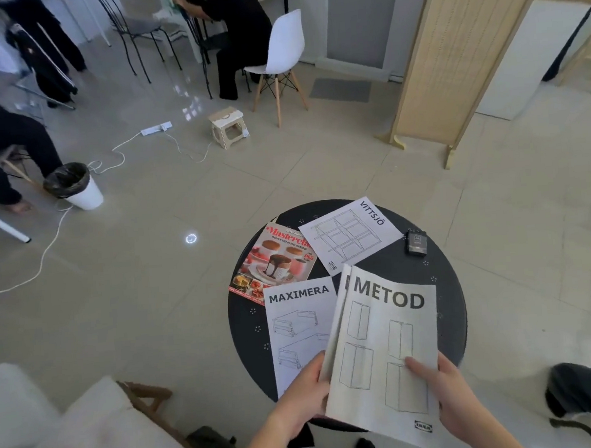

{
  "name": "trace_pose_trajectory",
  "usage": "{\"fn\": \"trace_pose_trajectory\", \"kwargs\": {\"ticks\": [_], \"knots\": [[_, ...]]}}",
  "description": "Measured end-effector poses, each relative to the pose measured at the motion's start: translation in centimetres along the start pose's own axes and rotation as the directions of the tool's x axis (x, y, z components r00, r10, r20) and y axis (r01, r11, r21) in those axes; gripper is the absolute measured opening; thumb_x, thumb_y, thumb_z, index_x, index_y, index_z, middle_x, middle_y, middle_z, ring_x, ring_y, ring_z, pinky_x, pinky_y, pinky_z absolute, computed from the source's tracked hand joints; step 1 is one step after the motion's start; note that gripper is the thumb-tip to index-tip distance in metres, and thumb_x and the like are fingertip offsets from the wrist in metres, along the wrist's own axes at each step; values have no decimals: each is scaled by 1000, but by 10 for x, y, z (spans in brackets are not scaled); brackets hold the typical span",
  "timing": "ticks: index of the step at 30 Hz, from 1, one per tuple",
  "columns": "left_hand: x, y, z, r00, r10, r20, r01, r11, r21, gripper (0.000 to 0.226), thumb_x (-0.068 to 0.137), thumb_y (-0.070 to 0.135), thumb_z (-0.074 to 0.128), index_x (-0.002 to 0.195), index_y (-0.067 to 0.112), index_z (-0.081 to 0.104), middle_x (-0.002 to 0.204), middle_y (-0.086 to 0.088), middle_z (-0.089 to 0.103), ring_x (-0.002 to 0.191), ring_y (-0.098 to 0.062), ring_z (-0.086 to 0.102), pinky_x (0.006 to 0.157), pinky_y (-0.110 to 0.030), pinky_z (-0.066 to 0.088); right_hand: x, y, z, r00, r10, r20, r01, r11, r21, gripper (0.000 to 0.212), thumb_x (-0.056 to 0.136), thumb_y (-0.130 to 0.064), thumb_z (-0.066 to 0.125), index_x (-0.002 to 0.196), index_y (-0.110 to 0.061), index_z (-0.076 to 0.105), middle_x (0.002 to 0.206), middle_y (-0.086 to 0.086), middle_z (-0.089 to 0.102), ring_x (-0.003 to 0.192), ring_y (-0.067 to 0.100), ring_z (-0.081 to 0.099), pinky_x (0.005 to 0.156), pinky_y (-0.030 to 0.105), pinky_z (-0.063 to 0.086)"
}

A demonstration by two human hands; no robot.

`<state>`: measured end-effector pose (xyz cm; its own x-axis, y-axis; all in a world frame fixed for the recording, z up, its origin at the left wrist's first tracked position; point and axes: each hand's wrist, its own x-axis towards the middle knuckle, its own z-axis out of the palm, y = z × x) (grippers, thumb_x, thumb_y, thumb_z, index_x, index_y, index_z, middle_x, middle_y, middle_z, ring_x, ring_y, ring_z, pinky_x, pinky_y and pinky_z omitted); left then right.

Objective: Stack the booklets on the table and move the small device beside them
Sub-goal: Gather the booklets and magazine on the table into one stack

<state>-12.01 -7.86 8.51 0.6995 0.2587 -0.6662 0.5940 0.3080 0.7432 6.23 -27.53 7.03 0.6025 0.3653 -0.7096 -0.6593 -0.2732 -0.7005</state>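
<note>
I hold a white METOD booklet (385, 351) lifted and tilted above the near side of the round black table (445, 304). My left hand (302, 396) grips its left spine edge; my right hand (445, 392) holds its right edge, thumb on the cover. Flat on the table lie a MAXIMERA booklet (300, 326), partly covered by the METOD one, a VITTSJÖ booklet (349, 235) at the far side, and a colourful cookbook magazine (274, 261) at the far left. The small black device (416, 243) rests near the table's right far edge, apart from the booklets.
A cushioned wooden chair (101, 426) stands at the near left. On the tiled floor sit a white bin (75, 186), cables with a power strip (155, 128), a small folding stool (228, 126) and a white chair (279, 53). A folding screen (450, 56) stands far right; people sit at the back.
</note>
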Motion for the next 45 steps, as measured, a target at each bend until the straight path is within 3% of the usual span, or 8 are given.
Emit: {"fn": "trace_pose_trajectory", "kwargs": {"ticks": [4,9,13,17,22,30,35,45], "knots": [[5,-9,1,1000,26,-16,-26,1000,2,41,101,41,74,141,43,66,134,21,76,127,-2,70,111,-35,56,1,-5,-7,996,-73,52,77,995,-65,26,102,-4,65,126,-10,68,115,12,83,106,36,79,97,56,60],[19,-19,-1,986,-80,-144,60,988,-139,26,111,40,56,126,30,75,124,0,81,108,-23,80,82,-31,65,8,-8,-13,993,-110,37,113,989,-94,24,102,-4,64,124,-10,70,112,11,83,105,36,79,94,55,62],[53,-39,-20,887,-155,-434,176,984,8,32,107,35,59,135,20,64,133,-7,69,110,-31,73,91,-42,62,18,-13,-13,994,-105,24,107,991,-81,22,102,-5,65,122,-12,71,112,10,83,103,34,79,90,52,63],[75,-58,-40,775,-133,-618,298,939,172,52,100,27,72,145,10,53,137,-14,60,111,-32,65,74,-36,56,23,-13,-12,994,-109,0,109,991,-78,22,101,-6,66,120,-14,71,109,7,84,102,33,79,88,50,63],[99,-69,-51,703,-210,-680,417,895,155,74,85,34,86,141,7,46,137,-16,53,122,-40,61,99,-56,59,29,-13,-13,994,-112,-14,111,990,-89,22,101,-6,66,121,-13,71,112,9,84,102,33,80,89,50,63],[116,-69,-43,629,-230,-743,489,860,148,78,81,29,92,141,5,47,140,-19,58,128,-43,56,97,-53,54,40,-9,-16,994,-108,-29,105,990,-95,26,100,-7,68,126,-12,70,115,11,83,106,36,79,94,57,61],[113,-70,-46,720,-104,-687,314,931,189,16,106,20,57,118,15,66,122,-10,72,96,-27,67,70,-38,54,44,-7,-16,993,-108,-45,101,987,-123,25,100,-7,69,123,-14,71,113,10,83,104,35,79,92,55,62],[67,-39,-51,861,74,-504,11,986,164,31,115,21,42,140,24,60,138,0,69,127,-23,64,89,-35,52,45,-11,-17,995,-98,-37,92,987,-133,25,99,-7,69,123,-16,71,114,11,83,107,39,78,95,63,60]]}}
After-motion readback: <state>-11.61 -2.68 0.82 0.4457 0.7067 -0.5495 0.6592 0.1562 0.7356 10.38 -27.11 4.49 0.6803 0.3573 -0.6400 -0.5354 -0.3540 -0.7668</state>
